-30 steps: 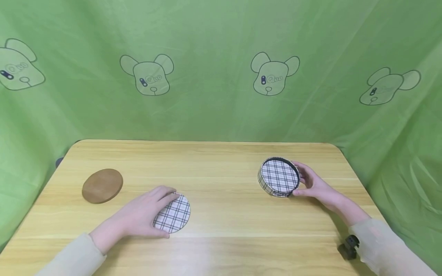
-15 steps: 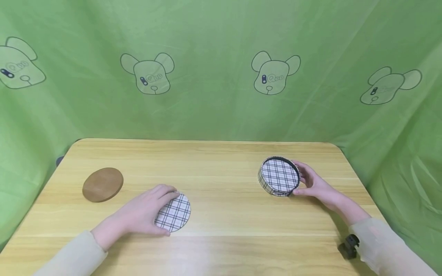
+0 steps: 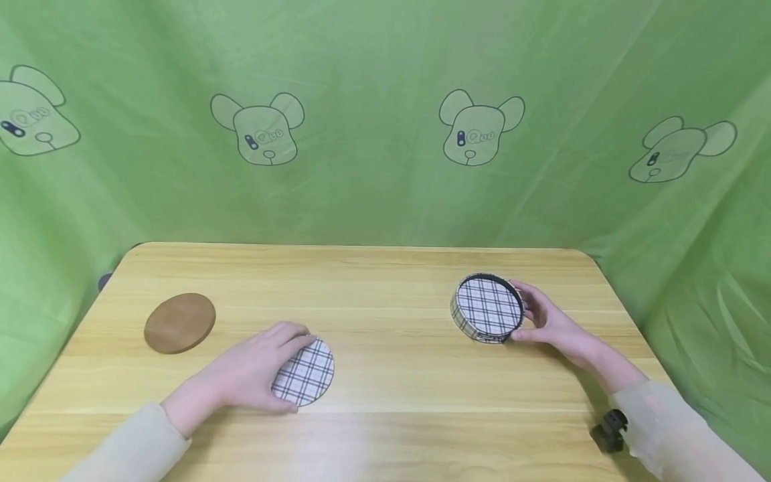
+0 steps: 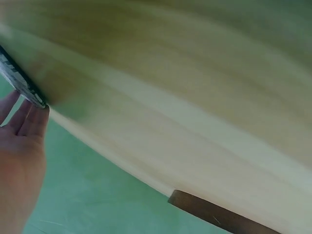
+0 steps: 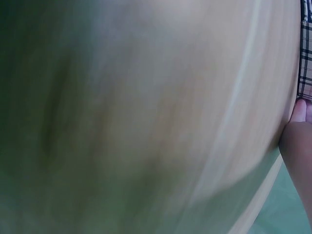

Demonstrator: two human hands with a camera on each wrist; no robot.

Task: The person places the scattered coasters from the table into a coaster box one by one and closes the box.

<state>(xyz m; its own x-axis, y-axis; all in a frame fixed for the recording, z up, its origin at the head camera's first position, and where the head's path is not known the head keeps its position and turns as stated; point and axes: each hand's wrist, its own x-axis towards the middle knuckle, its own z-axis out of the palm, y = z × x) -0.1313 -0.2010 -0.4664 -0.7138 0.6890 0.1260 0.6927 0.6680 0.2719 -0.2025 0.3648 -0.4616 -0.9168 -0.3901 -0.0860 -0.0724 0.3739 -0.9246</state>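
On the left, my left hand (image 3: 255, 368) holds a round plaid coaster (image 3: 306, 375) by its edge, thumb on the near side and fingers on the far side. The left wrist view catches this hand (image 4: 24, 146) with its fingertips at the coaster's dark edge (image 4: 22, 83). Over at the right, a round plaid coaster holder (image 3: 462, 326) shows a checked disc face (image 3: 488, 306) within its dark rim. My right hand (image 3: 551, 328) grips its right side between thumb and fingers. Only the thumb and part of the holder's checked wall (image 5: 306, 58) appear in the right wrist view.
A plain brown round coaster (image 3: 179, 323) lies on the wooden table (image 3: 385, 281), left of the left hand. Green cloth (image 3: 373, 134) with bear-head drawings hangs behind and at the sides. A small black device (image 3: 610, 430) sits at the right wrist.
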